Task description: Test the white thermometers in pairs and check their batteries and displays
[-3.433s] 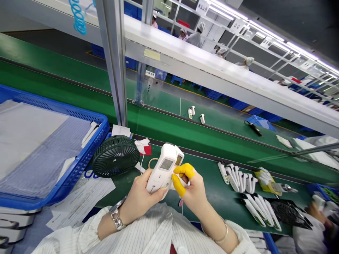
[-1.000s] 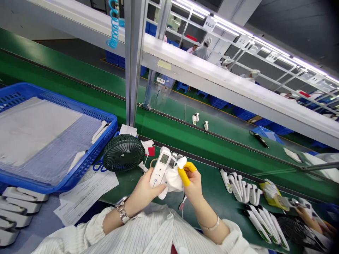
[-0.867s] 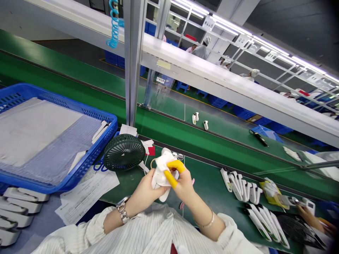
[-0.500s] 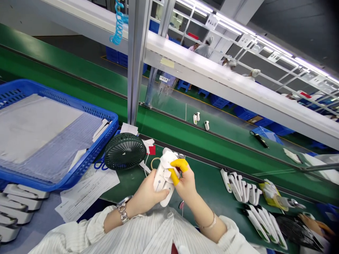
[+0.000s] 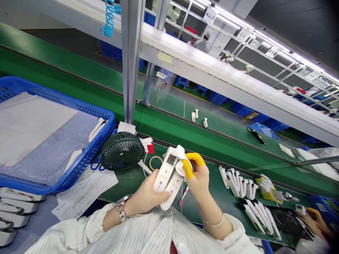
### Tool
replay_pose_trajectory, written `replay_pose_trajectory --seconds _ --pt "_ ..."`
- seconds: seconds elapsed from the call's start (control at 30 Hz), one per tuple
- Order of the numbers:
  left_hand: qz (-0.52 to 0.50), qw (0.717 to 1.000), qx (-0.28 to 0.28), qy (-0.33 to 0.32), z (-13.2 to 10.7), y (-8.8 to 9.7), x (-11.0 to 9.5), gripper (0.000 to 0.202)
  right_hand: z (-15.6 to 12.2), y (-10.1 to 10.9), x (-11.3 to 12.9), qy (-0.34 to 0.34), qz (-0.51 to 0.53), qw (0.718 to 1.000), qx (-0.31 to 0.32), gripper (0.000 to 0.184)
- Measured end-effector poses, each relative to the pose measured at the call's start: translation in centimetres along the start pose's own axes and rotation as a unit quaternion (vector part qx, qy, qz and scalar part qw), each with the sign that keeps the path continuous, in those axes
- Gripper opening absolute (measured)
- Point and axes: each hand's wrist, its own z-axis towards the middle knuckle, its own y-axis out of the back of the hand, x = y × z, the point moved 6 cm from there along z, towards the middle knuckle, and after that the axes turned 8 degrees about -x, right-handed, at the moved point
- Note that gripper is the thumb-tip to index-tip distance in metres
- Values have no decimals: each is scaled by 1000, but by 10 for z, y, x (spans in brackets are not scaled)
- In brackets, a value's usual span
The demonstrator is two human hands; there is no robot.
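Observation:
My left hand (image 5: 147, 192) is wrapped round the lower parts of two white handheld thermometers lying side by side. The left thermometer (image 5: 165, 173) has a lit display with characters on it. A crumpled white cloth (image 5: 180, 168) covers the display end of the right thermometer (image 5: 173, 188). Two yellow-covered fingers of my right hand (image 5: 198, 176) pinch this cloth against the right thermometer's upper end. A pink-and-white brush-like tool (image 5: 183, 197) lies on the bench just below my right hand.
A dark green fan (image 5: 122, 151) and a tape roll (image 5: 155, 163) stand left of my hands. Farther left is a blue basket (image 5: 102, 113). Several white thermometers (image 5: 239, 183) lie to the right, near another person's hand (image 5: 315, 220). A metal post (image 5: 129, 70) rises ahead.
Both thermometers have turned so the left one's display shows, where the cloth covered it before. My right hand has moved right with the cloth, onto the right thermometer.

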Motion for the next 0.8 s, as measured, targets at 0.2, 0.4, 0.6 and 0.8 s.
replay_pose_trajectory --seconds 0.2,0.4,0.6,0.8 --pt "78 996 -6 -50 0 -1 -13 42 -22 -31 27 138 -49 980 136 18" --pt "86 996 -7 -16 -2 0 -8 58 -13 -31 25 219 -151 962 67 16" --pt "126 991 -26 -25 0 2 -8 39 -19 -43 32 252 -193 934 165 13" --pt "67 997 21 7 -2 -1 -2 49 20 -11 4 167 -252 952 52 14"
